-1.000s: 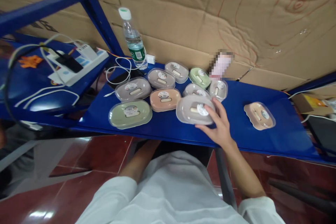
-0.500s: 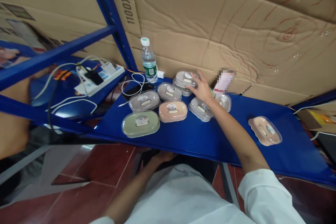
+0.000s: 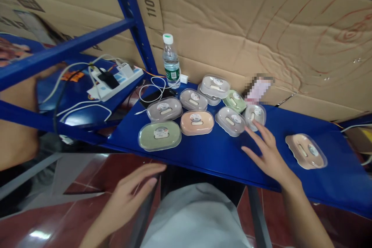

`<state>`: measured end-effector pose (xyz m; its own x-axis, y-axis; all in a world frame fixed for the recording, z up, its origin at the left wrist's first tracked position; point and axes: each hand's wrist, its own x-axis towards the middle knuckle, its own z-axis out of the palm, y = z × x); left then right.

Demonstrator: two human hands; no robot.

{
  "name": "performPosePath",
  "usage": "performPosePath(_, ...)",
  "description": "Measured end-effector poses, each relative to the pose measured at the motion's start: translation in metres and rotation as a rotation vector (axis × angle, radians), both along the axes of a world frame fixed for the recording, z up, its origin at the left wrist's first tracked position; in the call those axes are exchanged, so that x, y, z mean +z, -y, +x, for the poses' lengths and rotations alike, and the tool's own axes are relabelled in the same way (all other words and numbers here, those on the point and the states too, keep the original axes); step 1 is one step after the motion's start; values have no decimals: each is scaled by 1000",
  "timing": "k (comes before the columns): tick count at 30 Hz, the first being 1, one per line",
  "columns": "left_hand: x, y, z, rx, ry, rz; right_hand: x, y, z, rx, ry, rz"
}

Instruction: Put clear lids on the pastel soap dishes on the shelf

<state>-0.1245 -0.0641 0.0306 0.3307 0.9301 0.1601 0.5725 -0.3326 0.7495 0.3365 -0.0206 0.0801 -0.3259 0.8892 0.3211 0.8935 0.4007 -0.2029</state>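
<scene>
Several oval soap boxes with clear lids lie grouped on a blue shelf (image 3: 221, 155). A grey box (image 3: 215, 86) is stacked on another at the back, beside a green one (image 3: 235, 100). A peach box (image 3: 197, 122) and a large green box (image 3: 159, 135) sit at the front. A beige wavy-edged box (image 3: 306, 150) lies apart on the right. My right hand (image 3: 266, 154) hovers open over the shelf, fingertips just short of a small clear box (image 3: 255, 115). My left hand (image 3: 128, 195) is open below the shelf edge, holding nothing.
A water bottle (image 3: 171, 62) stands at the back by a blue upright post (image 3: 132, 15). A white power strip (image 3: 116, 83) with cables lies on the left shelf. Cardboard (image 3: 261, 27) lines the wall behind. Red tiled floor is below.
My right hand put the grey box on top of another at the back, let go and drew back toward the front. My left hand came up from under the shelf, open.
</scene>
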Motion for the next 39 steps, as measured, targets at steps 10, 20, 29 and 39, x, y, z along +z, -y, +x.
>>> performPosePath(10,-18,-61,14,255,-323,491,-55,88,136,-638,193,346)
performPosePath(20,-21,-58,10,186,-348,547,-82,94,191,-657,86,373)
performPosePath(29,-13,-57,1,152,-340,567,-62,102,164,-500,-148,319)
performPosePath(39,-13,-61,-2,177,-254,552,-56,63,189,-611,-306,151)
